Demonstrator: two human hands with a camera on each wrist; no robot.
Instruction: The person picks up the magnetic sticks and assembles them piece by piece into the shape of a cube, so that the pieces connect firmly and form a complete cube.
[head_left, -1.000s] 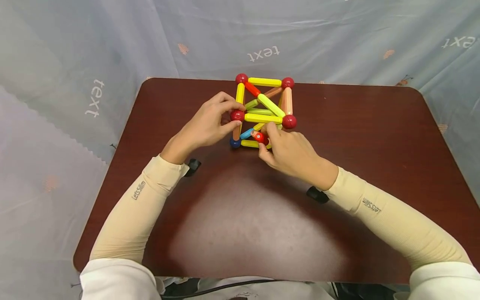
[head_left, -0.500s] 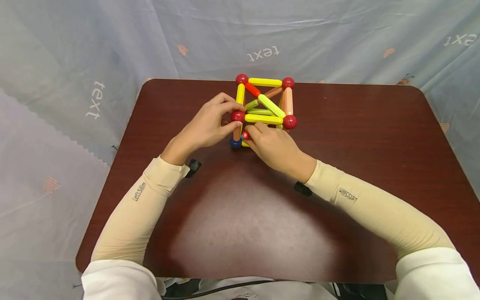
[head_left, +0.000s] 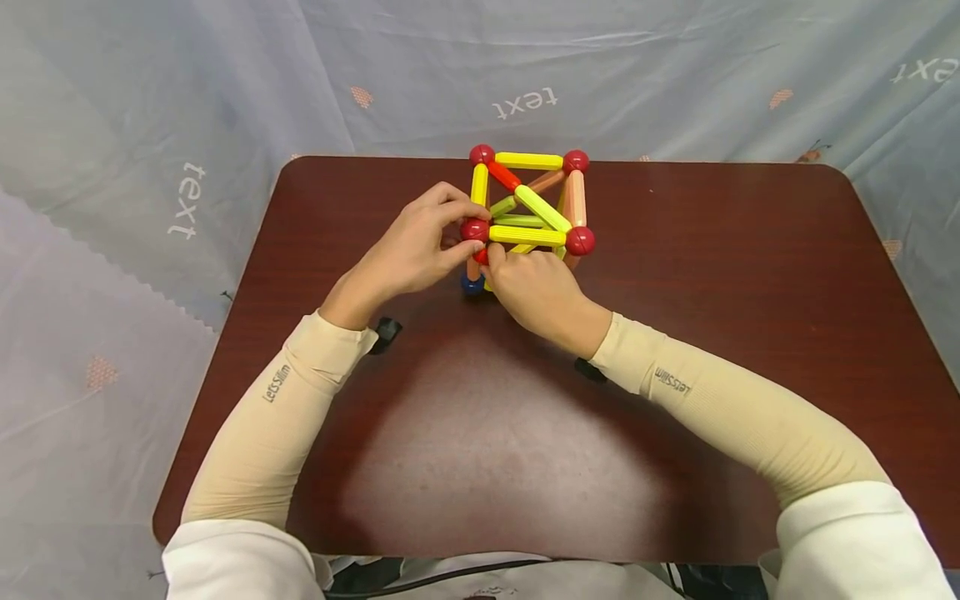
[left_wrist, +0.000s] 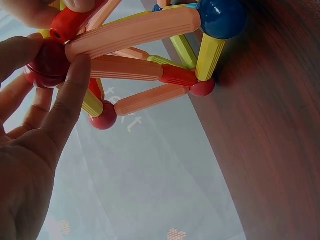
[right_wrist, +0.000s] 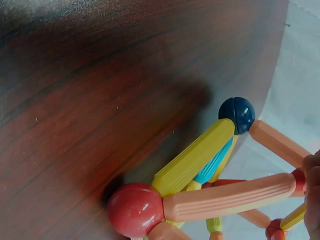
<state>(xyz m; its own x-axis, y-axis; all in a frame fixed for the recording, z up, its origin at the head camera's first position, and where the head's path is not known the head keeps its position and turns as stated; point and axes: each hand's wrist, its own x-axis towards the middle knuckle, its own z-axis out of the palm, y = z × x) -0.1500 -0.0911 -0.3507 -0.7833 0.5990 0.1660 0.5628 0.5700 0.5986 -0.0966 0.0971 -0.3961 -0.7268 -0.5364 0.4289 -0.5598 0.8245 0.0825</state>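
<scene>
On the table stands a box-shaped frame of magnetic rods and balls, its yellow top rod [head_left: 527, 237] facing me. My left hand [head_left: 411, 243] holds the red ball [left_wrist: 47, 63] at its near left top corner between thumb and fingers. Below that ball is a peach upright rod [left_wrist: 135, 34], ending in a dark blue ball [left_wrist: 222, 19]. My right hand [head_left: 536, 292] pinches a short red rod [left_wrist: 70, 22] against or close beside the held ball. From it a peach rod [right_wrist: 230, 197] slants down to a lower red ball [right_wrist: 135, 210]. Right fingertips are partly hidden.
The frame is on a dark brown table [head_left: 510, 450], near its far edge. Light grey sheeting [head_left: 637, 75] hangs behind and at the sides. Inside the frame, a blue rod [right_wrist: 214, 162] lies low down.
My right hand has moved left and slightly up with the red rod, from the middle of the near side to the held corner ball. My left hand has stayed on the ball.
</scene>
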